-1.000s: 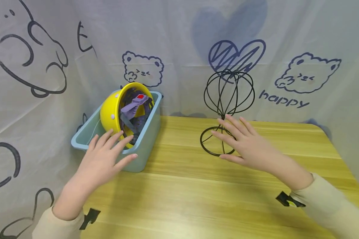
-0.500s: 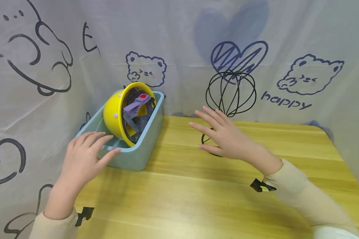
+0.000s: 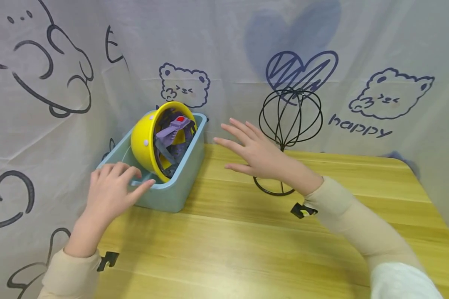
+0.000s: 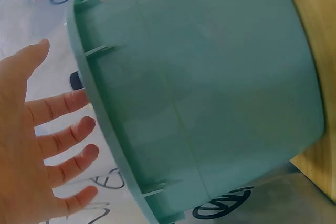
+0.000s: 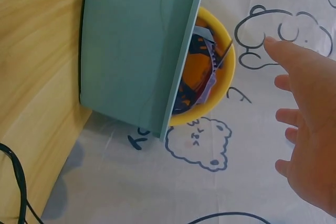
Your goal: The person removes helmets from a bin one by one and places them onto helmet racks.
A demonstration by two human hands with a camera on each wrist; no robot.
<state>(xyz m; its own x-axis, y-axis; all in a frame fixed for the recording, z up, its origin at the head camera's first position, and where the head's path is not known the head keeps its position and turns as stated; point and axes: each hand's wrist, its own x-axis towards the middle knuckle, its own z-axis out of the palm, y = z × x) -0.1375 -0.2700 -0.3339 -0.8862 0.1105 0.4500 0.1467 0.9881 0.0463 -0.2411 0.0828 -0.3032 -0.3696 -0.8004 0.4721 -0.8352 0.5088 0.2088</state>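
Helmet (image 3: 147,139), yellow, tipped in the bin (image 3: 172,195) at the tabletop's far left corner: likely light, rigid, slick; take the rim. Left hand (image 3: 110,193) rests loosely on the bin edge, right hand (image 3: 256,155) hovers spread, grip empty.

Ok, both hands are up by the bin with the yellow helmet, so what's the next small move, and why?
Probably bring the right hand a little further left to the yellow helmet. It hovers open in the air beside the teal bin, touching nothing, while the left hand rests on the bin's near rim. The helmet stands on edge inside, its rim clear above the bin wall.
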